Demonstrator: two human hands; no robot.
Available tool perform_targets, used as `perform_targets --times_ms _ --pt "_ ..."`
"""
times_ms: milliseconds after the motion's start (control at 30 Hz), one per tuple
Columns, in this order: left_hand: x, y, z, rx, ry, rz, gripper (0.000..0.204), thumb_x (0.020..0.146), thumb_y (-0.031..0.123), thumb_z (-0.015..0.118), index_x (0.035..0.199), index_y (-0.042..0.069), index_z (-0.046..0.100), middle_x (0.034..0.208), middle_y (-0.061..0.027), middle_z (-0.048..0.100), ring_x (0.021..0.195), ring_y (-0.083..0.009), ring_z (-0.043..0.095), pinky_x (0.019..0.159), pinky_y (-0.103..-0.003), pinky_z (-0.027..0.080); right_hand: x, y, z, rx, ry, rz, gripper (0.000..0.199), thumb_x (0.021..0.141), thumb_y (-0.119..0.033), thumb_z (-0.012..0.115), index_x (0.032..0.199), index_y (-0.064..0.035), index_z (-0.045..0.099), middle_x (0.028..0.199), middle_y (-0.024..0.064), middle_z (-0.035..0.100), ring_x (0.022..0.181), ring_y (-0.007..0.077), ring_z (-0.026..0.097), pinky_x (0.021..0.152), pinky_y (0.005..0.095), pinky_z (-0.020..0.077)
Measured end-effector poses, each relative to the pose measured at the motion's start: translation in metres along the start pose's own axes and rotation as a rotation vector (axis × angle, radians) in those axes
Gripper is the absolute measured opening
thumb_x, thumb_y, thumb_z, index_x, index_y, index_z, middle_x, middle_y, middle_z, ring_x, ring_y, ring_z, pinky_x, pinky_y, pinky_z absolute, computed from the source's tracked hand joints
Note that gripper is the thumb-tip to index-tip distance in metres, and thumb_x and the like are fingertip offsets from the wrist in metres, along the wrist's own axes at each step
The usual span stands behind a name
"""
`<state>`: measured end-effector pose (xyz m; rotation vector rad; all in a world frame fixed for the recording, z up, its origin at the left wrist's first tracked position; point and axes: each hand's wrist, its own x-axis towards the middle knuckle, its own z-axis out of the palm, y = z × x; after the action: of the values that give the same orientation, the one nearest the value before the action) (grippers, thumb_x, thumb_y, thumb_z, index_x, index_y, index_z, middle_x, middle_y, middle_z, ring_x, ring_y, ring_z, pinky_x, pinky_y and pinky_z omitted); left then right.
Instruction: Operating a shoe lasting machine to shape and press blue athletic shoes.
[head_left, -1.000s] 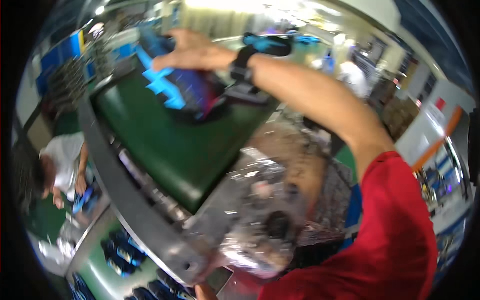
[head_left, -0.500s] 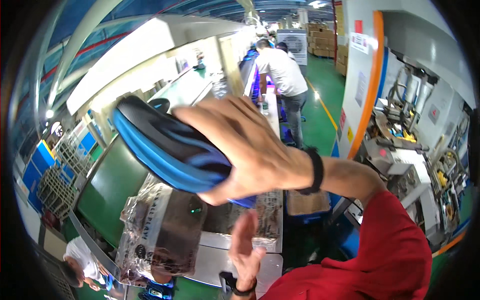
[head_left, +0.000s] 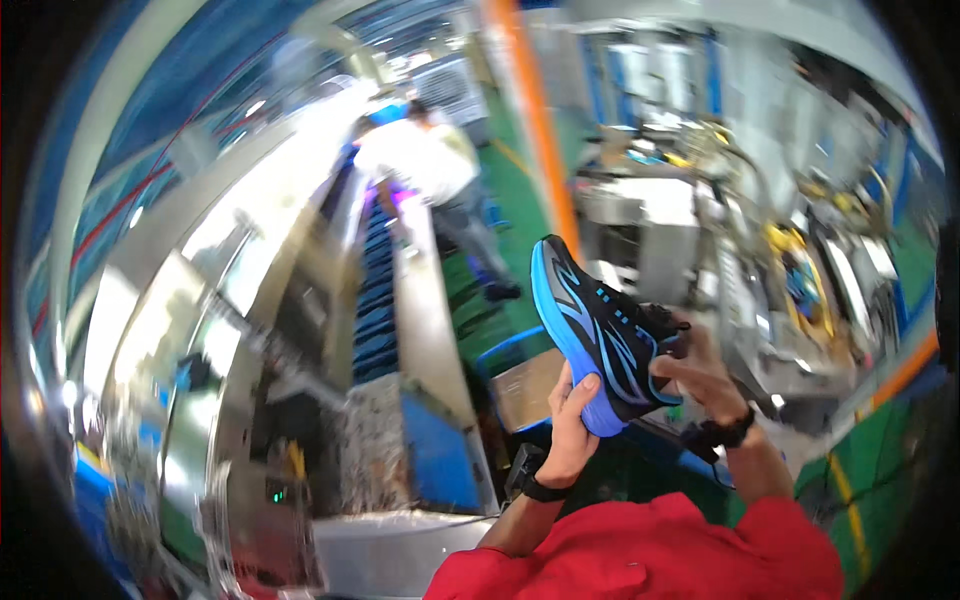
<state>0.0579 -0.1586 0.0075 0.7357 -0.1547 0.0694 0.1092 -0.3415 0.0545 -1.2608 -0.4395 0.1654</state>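
A black running shoe (head_left: 592, 328) with blue and violet sides and sole is held up in front of me, toe pointing up and to the left. My left hand (head_left: 572, 425) grips its sole near the heel, thumb pressed on the side. At the collar, my right hand (head_left: 702, 375) holds the shoe's opening, its fingers partly hidden there. Both wrists wear dark bands.
A long conveyor (head_left: 375, 300) runs away on the left, where a person in a white shirt (head_left: 430, 165) bends over it. Ahead stands a blue-rimmed bin with cardboard (head_left: 530, 388). Machinery (head_left: 650, 215) fills the right, beside an orange-edged post (head_left: 540, 130).
My view has swung right. The shoe has gone from close in front, in my right hand alone, to lower right and upright. My left hand now grips it too.
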Motion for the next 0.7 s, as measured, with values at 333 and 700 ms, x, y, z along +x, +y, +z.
perform_targets --times_ms 333,700 --pt "0.115 -0.211 0.078 0.549 -0.386 -0.472 0.066 0.103 0.036 0.058 0.149 -0.007 0.040 0.141 -0.0138 0.054 0.124 -0.0193 0.054 0.104 -0.032 0.043 -0.106 0.026 -0.217 -0.156 0.976 0.035 0.062 0.066 -0.006 0.079 0.125 0.0000 0.061 0.107 0.0042 0.067 0.094 0.0106 0.062 0.087 0.0274 0.0511" --pt "0.337 -0.460 0.103 1.292 -0.400 -0.122 0.051 0.079 0.035 0.076 0.104 -0.008 0.065 0.103 -0.0305 0.070 0.096 -0.0451 0.068 0.082 -0.051 0.053 -0.169 -0.009 -0.289 -0.531 1.471 -0.081 0.060 0.069 0.000 0.070 0.127 0.0003 0.059 0.109 0.0039 0.065 0.090 0.0110 0.062 0.083 0.0251 0.0512"
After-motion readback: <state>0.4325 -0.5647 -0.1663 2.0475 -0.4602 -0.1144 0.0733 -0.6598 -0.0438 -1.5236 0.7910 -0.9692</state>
